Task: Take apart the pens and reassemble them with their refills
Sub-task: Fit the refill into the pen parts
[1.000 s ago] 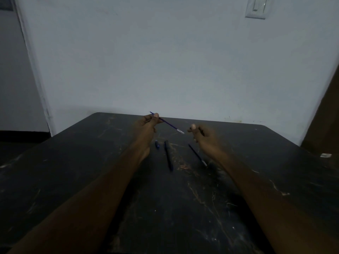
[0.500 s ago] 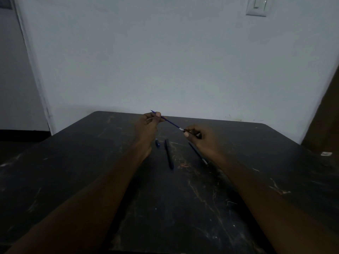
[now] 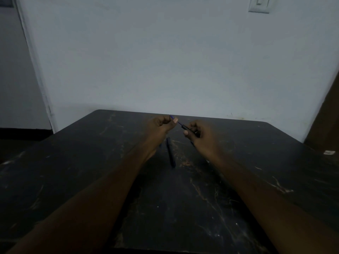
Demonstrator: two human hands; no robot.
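Note:
My left hand (image 3: 159, 127) pinches the back end of a thin blue refill (image 3: 178, 122) above the far part of the black table (image 3: 91, 162). My right hand (image 3: 201, 136) grips a short dark pen part (image 3: 186, 127), and the refill's front end sits inside it. Only a short stretch of refill shows between the two hands. A dark pen barrel (image 3: 170, 153) lies on the table between my wrists, pointing away from me. A sliver of another pen piece (image 3: 192, 143) shows under my right hand, mostly hidden.
The scratched table runs up to a pale wall. A light switch (image 3: 259, 4) is high on the wall at the right. A small white scrap (image 3: 329, 152) lies near the table's right edge. A dark doorway opens at the far left.
My hands have come together. The refill's silver tip, free one second ago, has slid into the dark part in my right hand. That hand now hides the thin piece on the table.

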